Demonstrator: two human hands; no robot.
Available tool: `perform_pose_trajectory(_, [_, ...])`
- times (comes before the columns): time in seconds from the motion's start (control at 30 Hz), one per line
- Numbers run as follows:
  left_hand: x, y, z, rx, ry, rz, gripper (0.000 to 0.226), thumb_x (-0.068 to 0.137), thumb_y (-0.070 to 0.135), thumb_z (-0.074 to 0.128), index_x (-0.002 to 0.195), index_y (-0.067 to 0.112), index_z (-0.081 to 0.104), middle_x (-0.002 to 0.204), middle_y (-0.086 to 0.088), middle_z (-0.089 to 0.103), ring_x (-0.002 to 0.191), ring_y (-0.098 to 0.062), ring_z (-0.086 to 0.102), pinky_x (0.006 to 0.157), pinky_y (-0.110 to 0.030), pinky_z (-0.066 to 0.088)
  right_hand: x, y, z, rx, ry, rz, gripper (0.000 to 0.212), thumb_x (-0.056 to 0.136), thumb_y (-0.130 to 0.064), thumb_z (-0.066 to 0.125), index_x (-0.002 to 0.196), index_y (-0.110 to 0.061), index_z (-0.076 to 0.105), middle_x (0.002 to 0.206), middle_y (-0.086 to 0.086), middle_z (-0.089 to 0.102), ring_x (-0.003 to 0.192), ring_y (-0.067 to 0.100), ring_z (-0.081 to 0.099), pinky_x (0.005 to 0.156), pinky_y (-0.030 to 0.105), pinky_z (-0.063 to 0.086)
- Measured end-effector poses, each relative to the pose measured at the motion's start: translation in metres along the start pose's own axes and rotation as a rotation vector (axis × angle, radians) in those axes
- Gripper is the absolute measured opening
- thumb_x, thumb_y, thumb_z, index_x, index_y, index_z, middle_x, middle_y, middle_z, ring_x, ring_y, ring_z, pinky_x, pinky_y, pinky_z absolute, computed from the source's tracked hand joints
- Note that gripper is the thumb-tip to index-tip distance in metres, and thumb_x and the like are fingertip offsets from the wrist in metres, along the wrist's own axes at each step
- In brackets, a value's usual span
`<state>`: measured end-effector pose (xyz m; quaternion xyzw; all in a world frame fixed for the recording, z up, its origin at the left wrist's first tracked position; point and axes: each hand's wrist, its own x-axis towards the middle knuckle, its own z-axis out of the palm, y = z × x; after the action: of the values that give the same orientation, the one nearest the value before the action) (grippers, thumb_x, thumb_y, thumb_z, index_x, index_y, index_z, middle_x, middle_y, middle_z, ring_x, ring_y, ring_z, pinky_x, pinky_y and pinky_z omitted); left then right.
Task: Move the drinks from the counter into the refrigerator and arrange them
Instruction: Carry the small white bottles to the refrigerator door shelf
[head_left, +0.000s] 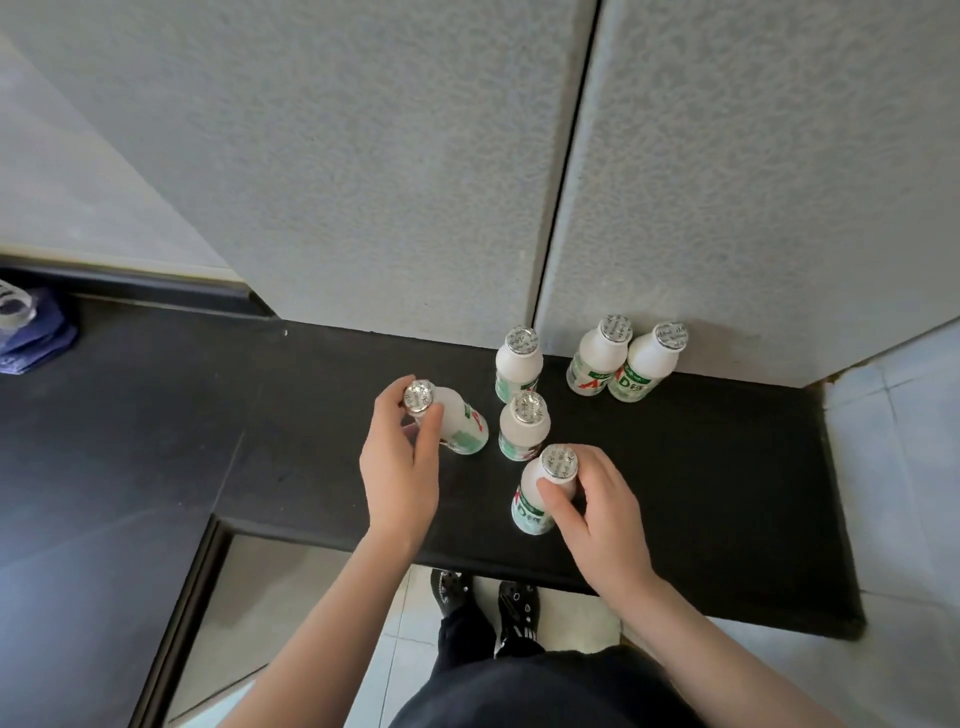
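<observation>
While the left hand (400, 467) grips a white foil-capped plastic bottle (460, 418), the right hand (597, 514) grips a second bottle (530, 501) near the black counter (727, 493) edge.

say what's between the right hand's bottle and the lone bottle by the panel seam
Another small white plastic bottle with a silver foil lid stands upright there on the black counter, as the head view shows.

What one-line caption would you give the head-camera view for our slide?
Left hand grips the left bottle, right hand the nearest bottle; four more bottles stand on the black counter.
</observation>
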<state>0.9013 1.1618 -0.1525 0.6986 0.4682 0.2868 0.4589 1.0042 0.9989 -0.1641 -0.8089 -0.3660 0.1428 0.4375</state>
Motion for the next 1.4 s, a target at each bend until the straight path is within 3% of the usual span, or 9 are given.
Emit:
perform_pose_trajectory(0.2, [-0.045,-0.009,-0.043,-0.097,0.234,-0.091,0.023,0.088,0.037,0.050,0.102,0.055,0.047,0.095,0.036,0.058,0.084,0.008,0.058,0.068,-0.002,0.042,-0.006,-0.018,0.018,0.120,-0.118,-0.060,0.020,0.089,-0.045,0.050,0.091,-0.025,0.055,0.088,-0.020,0.055,0.085,0.002,0.056,0.072,0.009,0.041])
perform_pose_trajectory(0.4, [-0.102,-0.046,-0.084,-0.143,0.443,-0.234,0.017,0.089,0.033,0.050,0.105,0.039,0.050,0.088,0.031,0.058,0.076,0.007,0.056,0.064,-0.006,0.043,-0.002,-0.031,0.065,0.140,-0.330,-0.148,0.017,0.089,-0.048,0.047,0.083,-0.032,0.046,0.079,-0.018,0.051,0.076,0.004,0.053,0.067,0.020,0.043])
perform_pose_trajectory(0.6, [-0.174,-0.073,-0.118,-0.150,0.554,-0.390,0.018,0.093,0.023,0.055,0.096,0.041,0.052,0.085,0.023,0.062,0.071,0.004,0.055,0.061,-0.008,0.043,-0.028,-0.054,0.102,0.148,-0.640,-0.286,0.012,0.089,-0.052,0.046,0.081,-0.044,0.043,0.081,-0.020,0.052,0.079,-0.002,0.054,0.066,0.008,0.039])
perform_pose_trajectory(0.67, [-0.197,-0.078,-0.128,-0.147,0.575,-0.411,0.018,0.095,0.019,0.054,0.097,0.037,0.054,0.086,0.019,0.062,0.070,0.001,0.056,0.060,-0.011,0.045,-0.044,-0.063,0.113,0.138,-0.727,-0.298,0.023,0.086,-0.059,0.043,0.085,-0.037,0.050,0.083,-0.015,0.054,0.081,0.001,0.055,0.065,0.010,0.040])
perform_pose_trajectory(0.73, [-0.218,-0.081,-0.140,-0.150,0.604,-0.418,0.011,0.095,0.023,0.053,0.099,0.034,0.054,0.086,0.017,0.062,0.071,-0.002,0.057,0.060,-0.015,0.047,-0.062,-0.072,0.124,0.119,-0.798,-0.312,0.053,0.081,-0.070,0.039,0.088,-0.021,0.056,0.086,-0.009,0.057,0.081,0.002,0.056,0.064,0.013,0.042])
perform_pose_trajectory(0.8, [-0.240,-0.083,-0.156,-0.178,0.653,-0.419,0.009,0.091,0.032,0.052,0.098,0.036,0.055,0.087,0.015,0.063,0.071,-0.004,0.057,0.061,-0.017,0.048,-0.085,-0.087,0.137,0.116,-0.842,-0.320,0.057,0.079,-0.070,0.039,0.090,-0.017,0.057,0.087,-0.008,0.058,0.083,-0.002,0.055,0.065,0.010,0.041])
perform_pose_trajectory(1.07, [-0.388,-0.128,-0.261,-0.261,0.893,-0.414,0.010,0.086,0.035,0.055,0.095,0.039,0.058,0.089,0.015,0.065,0.076,-0.003,0.059,0.061,-0.012,0.046,-0.234,-0.159,0.187,0.120,-0.992,-0.438,0.036,0.082,-0.066,0.039,0.099,-0.039,0.054,0.098,-0.019,0.057,0.090,-0.007,0.054,0.070,0.008,0.040])
perform_pose_trajectory(1.23, [-0.532,-0.168,-0.326,-0.226,1.080,-0.489,0.012,0.091,0.024,0.061,0.099,0.033,0.057,0.092,0.019,0.064,0.081,0.000,0.058,0.064,-0.010,0.046,-0.366,-0.195,0.228,0.150,-1.148,-0.512,0.044,0.078,-0.067,0.044,0.089,-0.026,0.059,0.087,-0.007,0.060,0.079,0.002,0.056,0.063,0.012,0.041])
perform_pose_trajectory(1.4, [-0.685,-0.183,-0.366,-0.186,1.309,-0.598,0.019,0.089,0.024,0.064,0.099,0.038,0.056,0.094,0.023,0.063,0.085,0.000,0.061,0.066,-0.010,0.047,-0.508,-0.235,0.267,0.147,-1.386,-0.577,0.030,0.088,-0.059,0.050,0.085,-0.031,0.058,0.089,-0.003,0.061,0.082,0.009,0.058,0.064,0.020,0.043])
